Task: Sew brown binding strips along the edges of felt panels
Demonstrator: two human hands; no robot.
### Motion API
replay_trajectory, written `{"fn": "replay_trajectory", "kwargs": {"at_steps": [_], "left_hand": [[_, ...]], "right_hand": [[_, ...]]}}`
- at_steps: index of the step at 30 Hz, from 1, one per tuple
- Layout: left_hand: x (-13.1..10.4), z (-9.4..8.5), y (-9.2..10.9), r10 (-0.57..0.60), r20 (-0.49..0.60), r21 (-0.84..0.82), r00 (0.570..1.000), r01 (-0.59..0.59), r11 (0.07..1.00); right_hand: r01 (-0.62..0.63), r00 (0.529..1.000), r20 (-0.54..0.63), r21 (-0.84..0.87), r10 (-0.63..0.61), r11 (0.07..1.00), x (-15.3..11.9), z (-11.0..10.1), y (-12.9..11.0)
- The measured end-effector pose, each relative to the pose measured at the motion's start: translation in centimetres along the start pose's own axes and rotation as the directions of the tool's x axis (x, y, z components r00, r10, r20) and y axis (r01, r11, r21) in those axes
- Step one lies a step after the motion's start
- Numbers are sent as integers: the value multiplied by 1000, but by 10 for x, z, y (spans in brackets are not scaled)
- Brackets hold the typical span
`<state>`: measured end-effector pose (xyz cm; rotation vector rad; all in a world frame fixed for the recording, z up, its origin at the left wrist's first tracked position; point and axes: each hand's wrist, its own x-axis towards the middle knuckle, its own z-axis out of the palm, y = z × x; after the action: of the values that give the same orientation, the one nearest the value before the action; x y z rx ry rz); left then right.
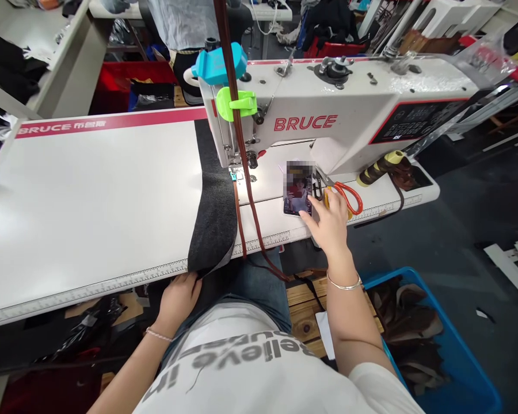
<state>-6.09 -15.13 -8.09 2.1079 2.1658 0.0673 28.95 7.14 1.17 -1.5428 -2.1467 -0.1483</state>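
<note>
A long dark grey fabric piece [213, 218] lies under the needle area of the white sewing machine [293, 103] and drapes over the table's front edge. My left hand [182, 299] is closed at its lower end, below the edge, with the fingertips partly hidden. Brown binding strip [251, 201] hangs down past the machine head, and a length of it runs beside the fabric at the presser foot. Over a phone [299, 195] with a lit screen, my right hand [330, 221] is open, thumb and index finger at its right side. Orange-handled scissors [349, 198] lie beside that hand.
A thread cone [380, 168] lies on the table's right end near a coil of brown strip [403, 172]. A blue bin [453, 351] of brown pieces stands at lower right. Another person [181, 26] is behind the machine. A ruler strip [112, 282] follows the front edge.
</note>
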Motion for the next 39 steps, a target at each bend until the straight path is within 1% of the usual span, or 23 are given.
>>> {"fn": "replay_trajectory", "kwargs": {"at_steps": [2, 4, 7, 8, 9, 10, 12, 13, 14, 16, 19, 21, 24, 26, 29, 30, 31, 32, 34, 35, 36, 37, 39], "left_hand": [[-1, -7, 9, 86, 64, -38, 994, -84, 996], [-2, -14, 22, 181, 137, -85, 974, -170, 982], [1, -20, 45, 353, 189, -179, 916, -322, 930], [4, -21, 53, 411, 189, -201, 892, -375, 905], [8, -23, 59, 460, 187, -216, 868, -420, 881], [12, -24, 64, 493, 193, -226, 848, -451, 864], [22, -27, 73, 522, 243, -250, 817, -467, 848], [26, -29, 77, 524, 285, -267, 803, -458, 848], [30, -30, 80, 522, 327, -282, 788, -446, 850], [37, -32, 87, 525, 393, -304, 755, -432, 849], [41, -33, 96, 532, 434, -319, 727, -428, 846], [42, -33, 100, 516, 457, -318, 725, -409, 856], [44, -40, 100, 455, 509, -296, 731, -348, 890], [48, -53, 96, 412, 554, -281, 724, -303, 911], [56, -86, 87, 404, 579, -363, 708, -220, 905], [59, -99, 84, 418, 546, -429, 726, -187, 884], [62, -111, 81, 430, 488, -503, 760, -158, 850], [66, -122, 79, 417, 403, -573, 815, -131, 809], [74, -138, 75, 320, 174, -653, 931, -134, 745], [79, -141, 74, 254, 49, -653, 966, -161, 740], [84, -142, 74, 197, -68, -624, 978, -196, 757], [91, -140, 74, 161, -168, -573, 973, -229, 787], [104, -131, 76, 158, -294, -448, 943, -281, 849]], "right_hand": [[-4, 999, -46, 32, 6, 999, -1, -1, -1], [-11, 983, -180, 118, 33, 993, -6, -4, -5], [52, 902, -419, 354, 109, 934, -28, -8, -25], [93, 881, -455, 438, 132, 894, -40, -8, -36], [119, 886, -444, 502, 137, 857, -53, -8, -49], [128, 909, -396, 554, 126, 822, -67, -6, -63], [47, 987, -139, 733, 82, 679, -95, 0, -92], [-16, 998, -22, 775, 53, 631, -107, 4, -104], [-92, 996, 84, 793, 42, 602, -118, 9, -115], [-247, 964, 258, 780, 65, 575, -133, 19, -130], [-439, 879, 473, 750, 61, 495, -140, 32, -139], [-494, 835, 550, 738, 14, 459, -138, 40, -140], [-490, 808, 589, 694, -24, 528, -132, 52, -140], [-464, 800, 598, 668, -49, 582, -127, 60, -140], [-429, 793, 603, 656, -89, 621, -122, 65, -137], [-420, 800, 593, 658, -87, 625, -122, 65, -135], [-410, 821, 566, 670, -69, 619, -122, 63, -133], [-393, 856, 516, 693, -35, 604, -123, 61, -131], [-327, 933, 355, 751, 67, 573, -124, 54, -125], [-286, 956, 268, 770, 117, 570, -125, 51, -122], [-250, 968, 193, 775, 159, 581, -125, 49, -119], [-227, 972, 138, 766, 191, 602, -124, 47, -117], [-219, 969, 89, 739, 230, 637, -122, 47, -113]]}}
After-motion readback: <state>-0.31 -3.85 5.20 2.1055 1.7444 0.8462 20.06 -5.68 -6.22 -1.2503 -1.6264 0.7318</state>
